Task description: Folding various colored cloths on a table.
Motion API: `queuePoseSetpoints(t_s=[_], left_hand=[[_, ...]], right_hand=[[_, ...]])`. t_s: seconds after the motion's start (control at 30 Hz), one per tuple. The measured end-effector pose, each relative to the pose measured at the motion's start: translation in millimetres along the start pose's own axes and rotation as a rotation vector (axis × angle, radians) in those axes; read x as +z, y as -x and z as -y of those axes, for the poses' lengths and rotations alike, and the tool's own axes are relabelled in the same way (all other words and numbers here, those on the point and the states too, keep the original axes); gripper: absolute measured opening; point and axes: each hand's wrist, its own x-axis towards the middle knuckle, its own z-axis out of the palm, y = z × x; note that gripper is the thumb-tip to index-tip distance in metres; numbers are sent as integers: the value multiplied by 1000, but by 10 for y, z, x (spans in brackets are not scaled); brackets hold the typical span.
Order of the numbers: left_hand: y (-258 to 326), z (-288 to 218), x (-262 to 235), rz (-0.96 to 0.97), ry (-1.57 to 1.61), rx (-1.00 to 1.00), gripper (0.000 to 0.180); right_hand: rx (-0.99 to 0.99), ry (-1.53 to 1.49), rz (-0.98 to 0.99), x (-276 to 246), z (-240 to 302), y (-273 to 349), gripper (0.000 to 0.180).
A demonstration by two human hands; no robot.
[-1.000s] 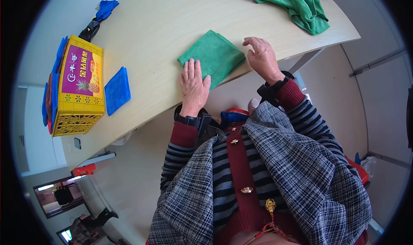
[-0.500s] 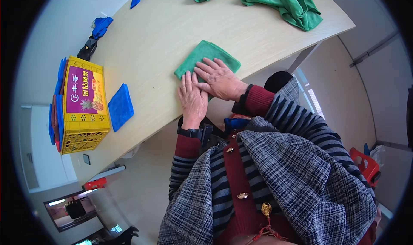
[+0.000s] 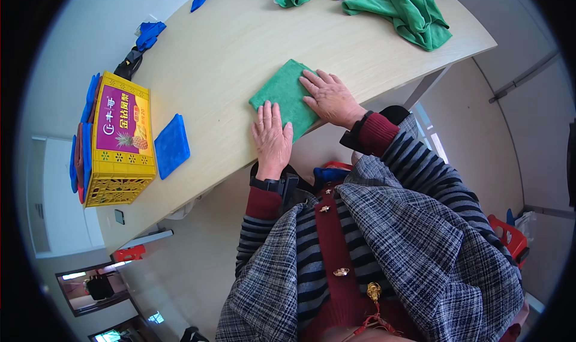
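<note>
A folded green cloth (image 3: 287,90) lies flat near the front edge of the table, one corner reaching the edge. My left hand (image 3: 272,139) rests on its lower left side, fingers stretched out and the thumb a little apart. Across its right side lies my right hand (image 3: 331,98), fingers extended and flat. Neither hand grasps anything. To the left, a folded blue cloth (image 3: 172,146) lies on the table beside a yellow crate.
The yellow plastic crate (image 3: 123,183) stands at the table's left, with folded cloths along its far side. Crumpled green cloths (image 3: 414,15) and blue ones pile at the far right. A phone (image 3: 119,216) lies near the left end; a red chair (image 3: 510,237) stands at right.
My hands have moved apart, the right one sliding right across the cloth. The green cloth now shows as a larger piece, its near corner reaching the table edge.
</note>
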Motion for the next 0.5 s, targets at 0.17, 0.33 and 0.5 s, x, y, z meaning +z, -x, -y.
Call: queuePoseSetpoints(t_s=[0.17, 0.33, 0.5], left_hand=[[47, 90, -97, 44, -4, 16, 59], [-19, 229, -211, 74, 40, 69, 56], [-116, 152, -265, 126, 57, 33, 55]], right_hand=[[57, 15, -23, 16, 170, 178, 56], [78, -26, -26, -79, 294, 319, 55], [14, 41, -17, -358, 311, 118, 52]])
